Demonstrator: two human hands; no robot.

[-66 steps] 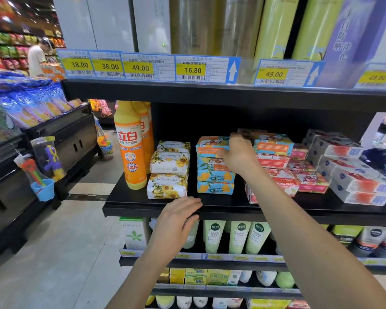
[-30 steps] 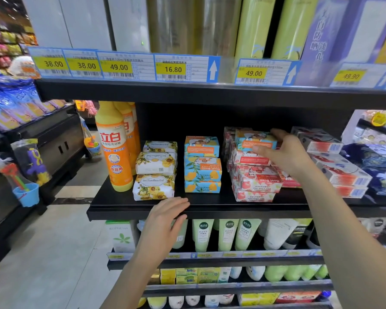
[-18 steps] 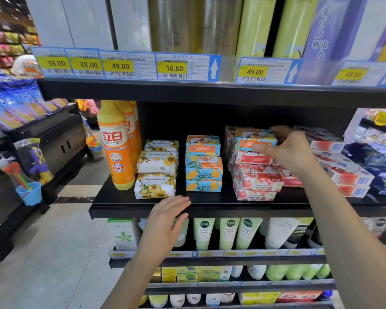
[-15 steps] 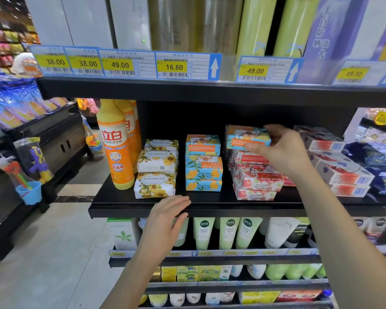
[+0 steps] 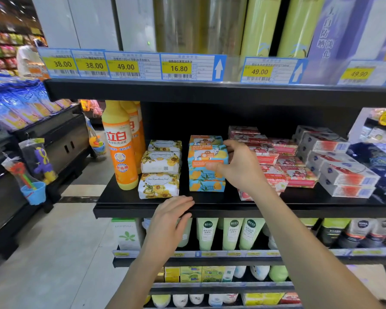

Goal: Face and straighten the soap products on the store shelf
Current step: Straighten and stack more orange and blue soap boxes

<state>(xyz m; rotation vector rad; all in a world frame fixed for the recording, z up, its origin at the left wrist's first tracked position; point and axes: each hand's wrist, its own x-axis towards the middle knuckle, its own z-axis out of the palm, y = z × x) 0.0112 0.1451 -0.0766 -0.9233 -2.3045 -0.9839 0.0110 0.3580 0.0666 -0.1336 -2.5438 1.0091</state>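
The left hand (image 5: 169,219) is rested on the shelf lip (image 5: 276,211), fingers straight, nothing held. Beyond, a blue soap box (image 5: 206,156) is pinched by the right hand (image 5: 239,168) at the top of the blue stack (image 5: 206,185). If released askew, it could slide off forward. Narrow gaps are noted either side, dark depth behind.

Single head view, close, facing shelf (image 5: 210,210) front, angled down.
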